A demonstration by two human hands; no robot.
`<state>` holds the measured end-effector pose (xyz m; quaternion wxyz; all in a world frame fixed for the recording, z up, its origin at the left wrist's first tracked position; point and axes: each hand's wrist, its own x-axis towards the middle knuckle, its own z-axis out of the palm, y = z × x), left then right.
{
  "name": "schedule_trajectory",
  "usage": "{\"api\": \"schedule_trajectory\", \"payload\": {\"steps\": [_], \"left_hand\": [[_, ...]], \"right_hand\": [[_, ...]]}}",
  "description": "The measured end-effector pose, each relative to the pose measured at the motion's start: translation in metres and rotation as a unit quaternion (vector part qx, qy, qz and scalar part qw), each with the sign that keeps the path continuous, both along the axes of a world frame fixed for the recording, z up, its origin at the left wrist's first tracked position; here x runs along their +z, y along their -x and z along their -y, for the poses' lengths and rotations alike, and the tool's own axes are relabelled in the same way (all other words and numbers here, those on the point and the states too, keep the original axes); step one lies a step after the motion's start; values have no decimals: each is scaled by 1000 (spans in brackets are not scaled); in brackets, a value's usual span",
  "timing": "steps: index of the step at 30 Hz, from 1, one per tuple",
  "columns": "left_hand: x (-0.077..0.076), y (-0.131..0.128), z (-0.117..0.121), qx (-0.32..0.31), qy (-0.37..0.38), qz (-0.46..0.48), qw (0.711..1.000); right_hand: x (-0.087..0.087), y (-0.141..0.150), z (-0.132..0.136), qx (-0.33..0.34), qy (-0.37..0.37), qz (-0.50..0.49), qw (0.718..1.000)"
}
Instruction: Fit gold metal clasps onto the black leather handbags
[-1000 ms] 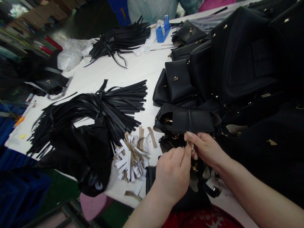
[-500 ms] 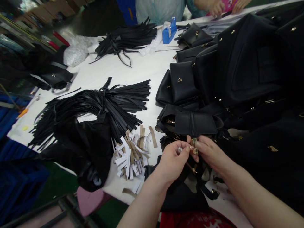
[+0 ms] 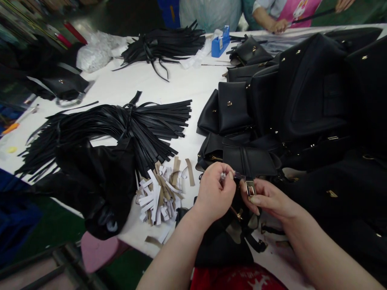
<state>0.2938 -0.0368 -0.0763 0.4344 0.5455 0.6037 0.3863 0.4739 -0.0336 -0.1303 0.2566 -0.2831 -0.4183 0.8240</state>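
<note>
- Left hand pinches a small clear scrap, fingertips together.
- Right hand, half-curled, grips the gold clasp near the black bag.
- The hands have just drawn apart, leaving the clasp's face uncovered.

Small pale item mostly hidden in left hand, co-worker cut off above
</note>
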Motion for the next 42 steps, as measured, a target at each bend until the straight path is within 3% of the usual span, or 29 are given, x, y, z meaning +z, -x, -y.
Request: {"api": "schedule_trajectory", "payload": {"steps": [3,5,9,14,18,21,23,24,26,29,32,35,40,42], "left_hand": [[-7,-3,-3,6,91,213,973],[-11,-6,-3,22,127,293,947],[-13,-11,-1,33,140,296,944],[-17,-13,-4,14,136,303,943],[-18,-3,-8,66,98,274,954],[-11,19,-4,120,74,283,949],[-5,38,6,149,75,288,943],[-3,48,13,162,78,281,943],[1,68,31,182,85,231,952],[1,98,68,201,94,152,963],[-6,127,109,229,102,169,953],[-16,150,151,282,99,214,930],[-33,169,206,319,107,278,900],[-36,170,222,321,110,293,894]], "right_hand": [[0,0,2,-12,13,4,1000],[0,2,2,-21,27,-8,999],[2,8,1,-53,76,-21,995],[3,16,3,-70,78,-20,994],[9,18,5,-88,80,1,993],[17,17,-11,-89,23,43,995],[21,17,-38,-92,-102,135,981],[22,17,-57,-103,-180,202,957],[25,15,-99,-144,-325,365,860],[33,9,-156,-222,-342,470,783],[47,2,-179,-238,-345,548,724],[57,3,-158,-234,-382,594,668],[41,22,-60,-208,-602,566,524],[27,29,-21,-168,-635,554,512]]}}
